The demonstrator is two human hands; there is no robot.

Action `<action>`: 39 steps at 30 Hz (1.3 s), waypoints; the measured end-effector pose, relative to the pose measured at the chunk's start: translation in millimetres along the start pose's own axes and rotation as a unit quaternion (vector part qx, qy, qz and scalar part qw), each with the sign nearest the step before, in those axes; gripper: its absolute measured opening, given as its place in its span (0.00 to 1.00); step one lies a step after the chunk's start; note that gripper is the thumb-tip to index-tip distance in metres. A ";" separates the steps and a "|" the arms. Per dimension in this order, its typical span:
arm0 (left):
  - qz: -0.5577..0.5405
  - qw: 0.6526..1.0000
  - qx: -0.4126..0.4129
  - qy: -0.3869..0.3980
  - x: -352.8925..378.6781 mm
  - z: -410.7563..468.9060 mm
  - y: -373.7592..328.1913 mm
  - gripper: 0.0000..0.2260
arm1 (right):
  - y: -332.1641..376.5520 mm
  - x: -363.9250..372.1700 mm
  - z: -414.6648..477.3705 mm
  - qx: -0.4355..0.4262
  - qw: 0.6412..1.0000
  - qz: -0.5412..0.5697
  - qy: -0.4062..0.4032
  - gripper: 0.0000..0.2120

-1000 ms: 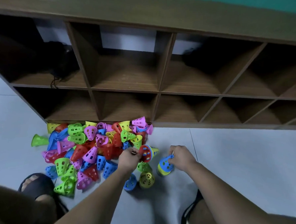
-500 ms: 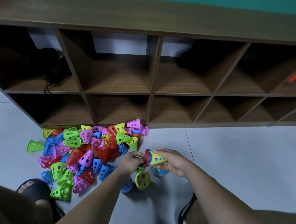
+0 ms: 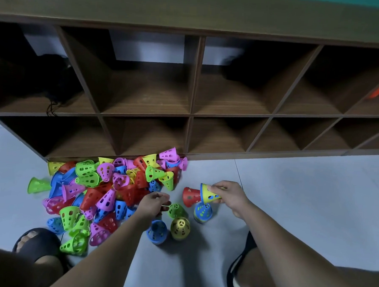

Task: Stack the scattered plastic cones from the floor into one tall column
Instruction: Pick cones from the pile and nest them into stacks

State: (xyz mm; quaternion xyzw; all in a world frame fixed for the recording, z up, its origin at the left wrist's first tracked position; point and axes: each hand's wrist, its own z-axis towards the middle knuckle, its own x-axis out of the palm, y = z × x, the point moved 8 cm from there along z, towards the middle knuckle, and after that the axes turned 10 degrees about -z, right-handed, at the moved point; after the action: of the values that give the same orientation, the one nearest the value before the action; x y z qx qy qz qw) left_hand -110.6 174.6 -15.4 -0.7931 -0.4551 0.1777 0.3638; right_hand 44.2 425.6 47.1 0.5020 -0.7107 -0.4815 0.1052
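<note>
On floor (image 3: 291,192) before shelf (image 3: 192,112), R hand (image 3: 229,198) grips a short stack (image 3: 210,196) held sideways: yellow outside, blue rim, red cone (image 3: 190,196) half into its wide end, off the floor, right of pile (image 3: 107,189). Blue cone (image 3: 202,212) stands just below. L hand (image 3: 153,204), fingers curled, sits at green cone (image 3: 176,210); blurry, prob. touching, can't tell if it pinches. Yellow cone (image 3: 179,228) stands near L wrist.

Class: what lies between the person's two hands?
In the head view, a red cone juts from the nested stack gripped by the right hand; a green cone lies on the floor by the left hand.
</note>
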 end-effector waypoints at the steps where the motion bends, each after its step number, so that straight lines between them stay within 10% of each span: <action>1: 0.007 1.000 -0.003 -0.011 -5.8 3.3 3.7 0.08 | -4.5 -6.6 2.9 -0.003 0.999 -0.035 -0.028 0.13; 17: 0.284 0.957 0.055 -0.012 -1.5 44.1 21.0 0.10 | -27.0 44.4 16.8 -0.072 0.850 -0.519 -0.053 0.21; 31: 0.513 0.847 0.138 0.023 40.0 82.0 20.3 0.16 | -7.6 80.6 76.1 -0.136 0.817 -0.560 -0.012 0.20; 39: 0.520 0.839 0.155 0.031 31.9 99.1 27.6 0.10 | -9.4 121.5 116.5 -0.140 0.813 -0.564 0.034 0.22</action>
State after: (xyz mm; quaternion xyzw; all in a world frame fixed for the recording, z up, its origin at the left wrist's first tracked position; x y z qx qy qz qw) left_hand -138.3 234.1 -100.9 -0.8517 0.0691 0.3843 0.3495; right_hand -81.3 393.7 -60.8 0.8104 -0.2240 -0.5335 -0.0918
